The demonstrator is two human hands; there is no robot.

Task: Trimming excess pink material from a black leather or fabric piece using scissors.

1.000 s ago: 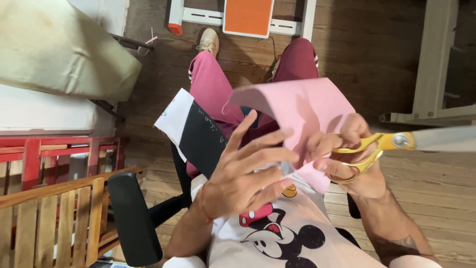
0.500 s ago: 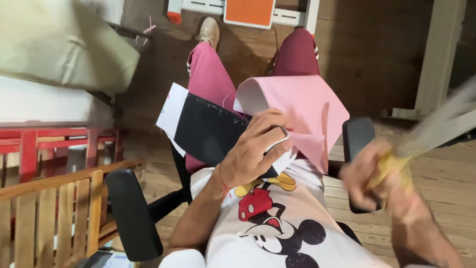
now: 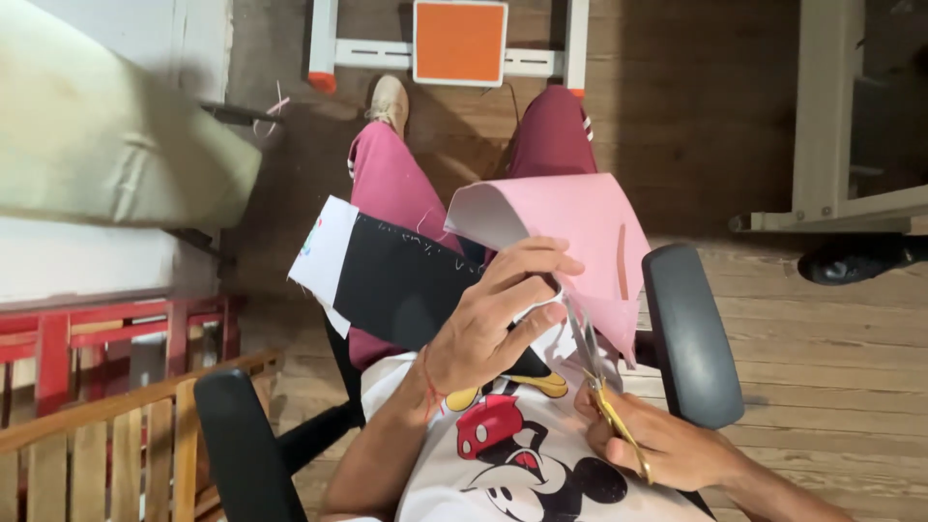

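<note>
Both hands [image 3: 493, 319] back at pink sheet [image 3: 590, 232]

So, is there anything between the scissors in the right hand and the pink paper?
Nothing visible: the scissors in the right hand point up at the pink paper's lower edge, which the left hand holds.

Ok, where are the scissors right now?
In the head view, low and right of centre: the scissors are in the right hand, blades pointing up into the pink sheet beside the left hand.
</note>
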